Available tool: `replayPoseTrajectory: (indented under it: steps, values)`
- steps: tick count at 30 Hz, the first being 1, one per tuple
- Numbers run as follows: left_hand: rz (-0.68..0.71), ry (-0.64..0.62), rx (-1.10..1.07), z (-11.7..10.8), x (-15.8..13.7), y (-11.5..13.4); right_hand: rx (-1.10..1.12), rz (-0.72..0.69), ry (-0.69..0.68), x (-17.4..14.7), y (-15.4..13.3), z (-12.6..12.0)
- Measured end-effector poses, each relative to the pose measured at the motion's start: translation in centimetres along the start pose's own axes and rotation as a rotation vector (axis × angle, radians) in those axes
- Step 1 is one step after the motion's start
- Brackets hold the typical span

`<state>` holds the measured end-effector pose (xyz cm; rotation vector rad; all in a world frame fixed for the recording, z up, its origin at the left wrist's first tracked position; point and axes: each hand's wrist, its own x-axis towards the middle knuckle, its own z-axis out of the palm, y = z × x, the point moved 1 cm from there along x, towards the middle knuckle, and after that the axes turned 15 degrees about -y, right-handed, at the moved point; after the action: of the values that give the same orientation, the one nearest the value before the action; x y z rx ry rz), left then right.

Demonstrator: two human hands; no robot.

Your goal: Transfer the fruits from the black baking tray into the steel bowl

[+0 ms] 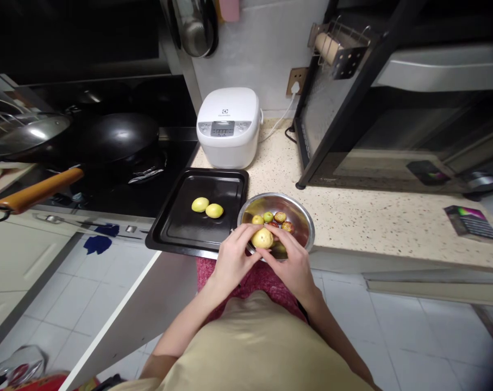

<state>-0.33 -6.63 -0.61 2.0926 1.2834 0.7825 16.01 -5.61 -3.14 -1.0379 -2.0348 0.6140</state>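
Between my left hand (237, 252) and my right hand (290, 260) is a round, pale yellow fruit (262, 238) with small brown specks; its exact kind I cannot tell. Fingertips of both hands press around its sides. It is over the near side of a steel bowl (310, 231). Inside the bowl lie several small fruits (279, 217), some green-yellow, some mottled reddish brown like jujubes. To the left, two lemons (207, 207) rest side by side on a black baking tray (179, 231). My hands partly hide the bowl's near rim.
Behind the tray stands a white rice cooker (229, 130), plugged in at the wall. A wok (116, 138) with a wooden handle (40, 191) sits on the stove at left. At right are a black rack with an oven (434, 125) and a small dark box (471, 222).
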Motion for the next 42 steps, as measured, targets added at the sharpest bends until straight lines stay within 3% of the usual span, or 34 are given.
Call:
replayPoseTrajectory:
  steps: [6,14,29,37,42]
  values:
    - [-0.012,-0.033,0.038,-1.9,-0.1,-0.7,-0.019,0.070,0.022,1.0,0.8,-0.3]
    - [-0.161,0.130,0.240,-5.8,-0.7,-4.3,-0.103,0.117,-0.029,2.1,2.7,-0.6]
    - [-0.306,0.029,0.477,-4.6,-0.2,-8.4,-0.121,0.130,-0.056,1.9,3.4,-0.5]
    - [-0.336,-0.003,0.611,-4.9,0.6,-8.9,-0.099,0.109,-0.059,1.7,3.2,-0.6]
    - [-0.360,-0.009,0.536,-5.0,0.8,-8.8,-0.105,0.124,-0.060,1.4,3.1,-0.8]
